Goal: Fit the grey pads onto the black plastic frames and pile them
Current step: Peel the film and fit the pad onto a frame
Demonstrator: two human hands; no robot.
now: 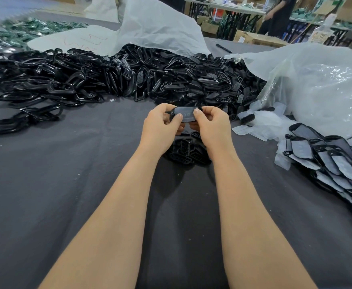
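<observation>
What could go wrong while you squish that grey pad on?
The grey pad could go on crooked, since the left hand and right hand pinch it and its black frame in mid-air. It might also slip and fall among the loose black parts underneath. The finished pile sprawls loosely and could slide.

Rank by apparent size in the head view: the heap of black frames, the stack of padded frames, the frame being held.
Largest: heap of black frames.
Next: stack of padded frames, cropped at the edge, clearly smaller despite lying nearer the camera.
Smallest: held frame.
</observation>
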